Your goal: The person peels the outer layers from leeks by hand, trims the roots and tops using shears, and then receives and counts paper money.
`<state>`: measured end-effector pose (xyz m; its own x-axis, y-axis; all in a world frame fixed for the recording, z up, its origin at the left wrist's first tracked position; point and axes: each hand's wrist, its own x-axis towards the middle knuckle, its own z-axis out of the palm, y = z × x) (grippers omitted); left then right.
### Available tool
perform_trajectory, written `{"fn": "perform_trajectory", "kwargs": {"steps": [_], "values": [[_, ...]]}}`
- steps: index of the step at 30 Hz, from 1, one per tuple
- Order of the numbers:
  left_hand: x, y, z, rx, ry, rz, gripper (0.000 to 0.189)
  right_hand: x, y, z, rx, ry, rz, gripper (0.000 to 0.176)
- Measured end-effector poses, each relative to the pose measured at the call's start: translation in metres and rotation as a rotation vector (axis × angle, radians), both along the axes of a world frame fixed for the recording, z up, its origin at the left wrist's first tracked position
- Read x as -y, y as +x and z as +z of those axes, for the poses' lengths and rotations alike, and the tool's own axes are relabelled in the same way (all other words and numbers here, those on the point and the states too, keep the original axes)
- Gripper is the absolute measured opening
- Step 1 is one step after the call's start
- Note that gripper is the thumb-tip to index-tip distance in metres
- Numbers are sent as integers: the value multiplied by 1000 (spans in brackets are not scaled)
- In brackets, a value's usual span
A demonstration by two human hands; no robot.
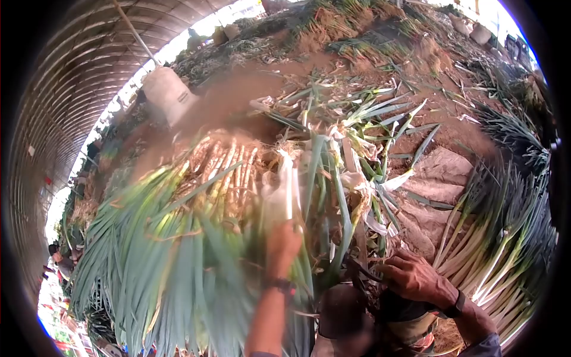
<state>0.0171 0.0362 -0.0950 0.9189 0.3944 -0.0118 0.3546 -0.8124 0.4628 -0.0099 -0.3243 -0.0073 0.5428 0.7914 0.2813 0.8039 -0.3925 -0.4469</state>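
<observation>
My left hand (284, 247), blurred, is closed around the pale stalk of a leek (289, 193), whose root end points away from me. Under and to the left of it lies a large heap of leeks (178, 256), with rooty white ends at the far side and long green leaves toward me. My right hand (413, 276) is at the lower right with its fingers curled together. A dark curved strip (364, 271) runs near its fingertips; what the fingers hold is hard to make out. Loose leaves and peelings (363, 184) are piled between and beyond the hands.
Cleaned-looking leeks (493, 256) lie in a pile on the right, beside a brownish sack (437, 178). A pale sack (166, 95) stands at the far left on the bare soil. More leek heaps (351, 30) are at the back, under a curved roof (65, 89).
</observation>
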Motion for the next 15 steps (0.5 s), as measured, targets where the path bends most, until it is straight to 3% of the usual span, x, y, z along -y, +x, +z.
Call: {"fn": "perform_trajectory", "kwargs": {"steps": [2, 5, 11, 15], "values": [[-12, 2, -45, -6, 138, -11, 28, 4, 0, -1, -34, 38, -40, 29], [11, 0, -2, -121, 175, -12, 29, 8, 1, -3, -46, -28, -45, 28], [21, 19, -16, -265, 340, -32, 39, 4, 1, -8, 12, -84, -51, 21], [19, 19, -4, -192, 171, 14, 39, 3, 3, -5, 25, -70, -32, 19]]}}
